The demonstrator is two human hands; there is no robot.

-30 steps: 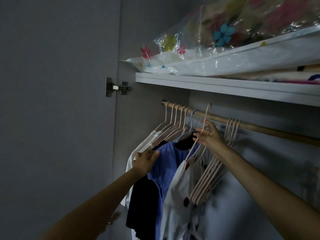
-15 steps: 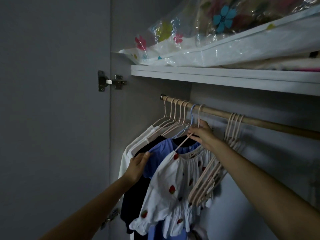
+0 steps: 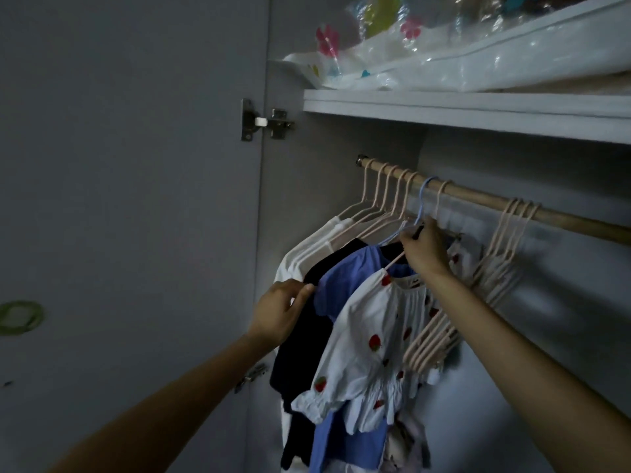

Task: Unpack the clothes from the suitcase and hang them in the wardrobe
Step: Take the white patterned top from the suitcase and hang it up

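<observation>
White blouse (image 3: 372,339) dotted with red strawberries, gathered at the neck and frilled at the hem, hanging on a pale hanger (image 3: 440,203) hooked over the wooden rail (image 3: 478,198) inside the wardrobe. Long axis running down from the rail, hem lowest, front turned toward the camera and slightly to the left. Just left of it, a blue top (image 3: 345,281) on a blue hanger, then a black garment (image 3: 307,336), then white clothes (image 3: 307,247) at the far left of the rail.

Right hand (image 3: 425,249) raised under the rail, fingers curled and pinching the neck of the blouse's hanger. Left hand (image 3: 278,314) lower down, fingers bent and closed on the edge of the black garment, beside the blue sleeve.

Bunch of bare pale hangers (image 3: 498,268) further right on the rail, tilted. Above, a white shelf (image 3: 444,112) carrying a clear plastic bag (image 3: 444,59) with flower prints. Metal hinge (image 3: 266,122) on the open door (image 3: 119,199) at left.
</observation>
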